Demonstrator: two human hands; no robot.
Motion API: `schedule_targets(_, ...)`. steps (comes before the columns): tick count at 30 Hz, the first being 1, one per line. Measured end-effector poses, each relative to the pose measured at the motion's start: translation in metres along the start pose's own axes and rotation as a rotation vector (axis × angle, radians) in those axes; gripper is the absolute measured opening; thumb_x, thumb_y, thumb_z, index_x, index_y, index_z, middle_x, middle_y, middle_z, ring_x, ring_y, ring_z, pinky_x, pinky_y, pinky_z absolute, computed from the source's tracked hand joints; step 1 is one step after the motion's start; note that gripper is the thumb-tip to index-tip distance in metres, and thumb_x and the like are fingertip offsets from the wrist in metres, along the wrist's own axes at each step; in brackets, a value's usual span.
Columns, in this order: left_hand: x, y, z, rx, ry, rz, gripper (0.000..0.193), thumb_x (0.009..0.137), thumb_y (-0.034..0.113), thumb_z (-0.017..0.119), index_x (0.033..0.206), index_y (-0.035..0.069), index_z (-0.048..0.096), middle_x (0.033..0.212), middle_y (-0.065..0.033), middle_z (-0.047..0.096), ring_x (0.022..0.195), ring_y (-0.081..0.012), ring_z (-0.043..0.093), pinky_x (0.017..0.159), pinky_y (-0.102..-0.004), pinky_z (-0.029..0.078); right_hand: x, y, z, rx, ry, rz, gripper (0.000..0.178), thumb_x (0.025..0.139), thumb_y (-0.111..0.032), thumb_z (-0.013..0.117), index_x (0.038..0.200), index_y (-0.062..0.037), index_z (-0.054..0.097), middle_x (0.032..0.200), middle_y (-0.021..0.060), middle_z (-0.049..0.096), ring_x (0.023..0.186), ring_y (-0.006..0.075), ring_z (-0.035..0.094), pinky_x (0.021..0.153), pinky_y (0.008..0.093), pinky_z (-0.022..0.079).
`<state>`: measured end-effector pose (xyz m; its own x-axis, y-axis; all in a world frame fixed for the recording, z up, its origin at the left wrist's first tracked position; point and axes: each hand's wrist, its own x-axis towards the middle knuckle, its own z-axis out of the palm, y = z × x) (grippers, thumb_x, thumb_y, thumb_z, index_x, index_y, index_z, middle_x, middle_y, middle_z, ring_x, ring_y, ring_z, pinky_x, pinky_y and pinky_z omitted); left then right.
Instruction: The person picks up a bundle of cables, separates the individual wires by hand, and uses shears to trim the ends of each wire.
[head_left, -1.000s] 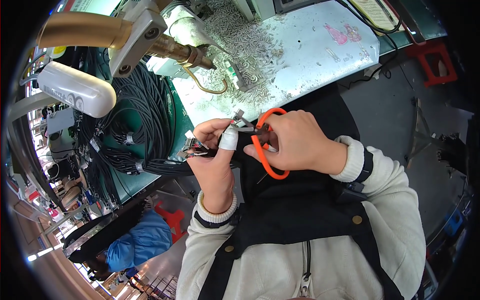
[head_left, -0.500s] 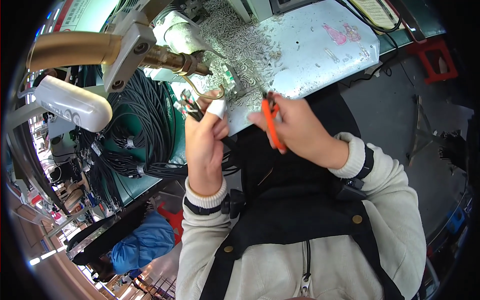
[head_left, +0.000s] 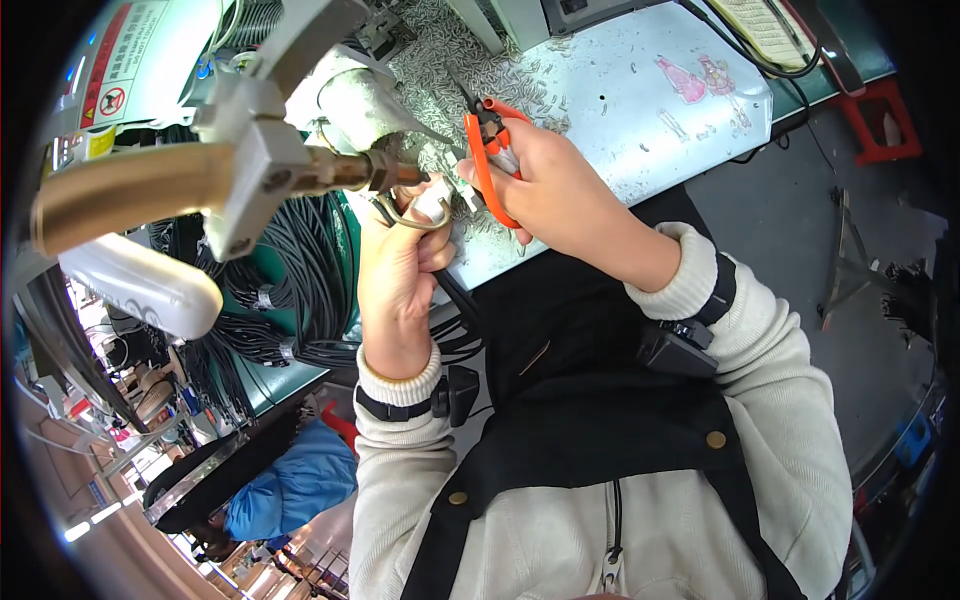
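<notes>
My right hand (head_left: pixel 545 185) is closed around a pair of orange-handled cutters (head_left: pixel 483 150), held over the workbench with the jaws pointing away from me. My left hand (head_left: pixel 400 265) is raised beside it, fingers curled on the end of a black cable (head_left: pixel 455 295) that hangs down toward my lap. One finger of that hand wears white tape. The left fingertips sit right under the metal nozzle (head_left: pixel 385 170) of a machine arm, next to a bent wire hook.
The grey-white bench top (head_left: pixel 640 120) carries a heap of small cut metal bits (head_left: pixel 450 45). Bundles of black cables (head_left: pixel 270 290) hang at the left by a brass-coloured cylinder (head_left: pixel 120 195). Another person in blue (head_left: pixel 290 480) is lower left. Grey floor lies at right.
Both hands have risen from my chest to the bench edge. The left hand carried the cable end up to the machine nozzle, and the right hand followed with the cutters.
</notes>
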<state>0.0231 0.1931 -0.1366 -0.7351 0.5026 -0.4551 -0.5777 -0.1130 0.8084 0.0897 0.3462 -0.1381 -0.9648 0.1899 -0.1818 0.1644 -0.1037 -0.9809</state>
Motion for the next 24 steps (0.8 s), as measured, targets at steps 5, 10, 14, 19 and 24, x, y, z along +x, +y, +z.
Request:
schedule_targets(5,-0.001,-0.001,-0.004,-0.037,-0.070,0.027,0.017,0.075,0.007,0.061,0.083,0.004,0.046,0.058,0.0033,0.039,0.042,-0.0027,0.026,0.036,-0.0166,0.018,0.005,0.011,0.001,-0.054,0.023,-0.075,0.024,0.082,-0.023,0.056,0.084,0.0004,0.049,0.053,-0.0001,0.045,0.039,0.0065,0.042,0.036,0.0212,0.036)
schedule_targets(10,-0.005,-0.001,0.002,-0.018,-0.003,0.062,0.018,0.074,0.006,0.061,0.084,0.004,0.046,0.059,0.0034,0.039,0.042,-0.0028,0.027,0.036,-0.0165,0.018,0.006,0.015,0.003,-0.050,0.028,-0.103,0.023,0.082,-0.022,0.055,0.086,0.0004,0.049,0.055,0.0004,0.046,0.041,0.0066,0.042,0.037,0.0209,0.036)
schedule_targets(14,-0.003,-0.002,0.000,-0.035,-0.027,0.059,0.018,0.074,0.005,0.060,0.086,0.003,0.047,0.060,0.0030,0.041,0.043,-0.0028,0.027,0.037,-0.0165,0.019,0.004,0.013,0.003,-0.056,0.033,-0.120,0.023,0.082,-0.022,0.055,0.087,-0.0002,0.050,0.057,0.0007,0.047,0.042,0.0066,0.043,0.038,0.0207,0.037)
schedule_targets(19,-0.010,-0.001,0.005,0.029,0.022,0.078,0.015,0.075,0.003,0.058,0.088,-0.001,0.052,0.062,0.0031,0.043,0.044,-0.0020,0.028,0.038,-0.0165,0.020,-0.002,0.009,0.003,0.012,0.011,-0.069,0.019,0.083,-0.019,0.054,0.088,-0.0008,0.050,0.058,0.0009,0.048,0.042,0.0058,0.042,0.037,0.0201,0.035)
schedule_targets(24,-0.037,-0.007,0.009,0.073,0.040,0.187,0.012,0.075,0.000,0.057,0.087,-0.003,0.057,0.065,0.0016,0.047,0.047,-0.0025,0.034,0.041,-0.0171,0.025,-0.022,0.001,0.002,0.178,-0.071,-0.017,0.017,0.083,-0.016,0.054,0.088,-0.0005,0.050,0.057,0.0023,0.051,0.039,0.0059,0.042,0.036,0.0190,0.033)
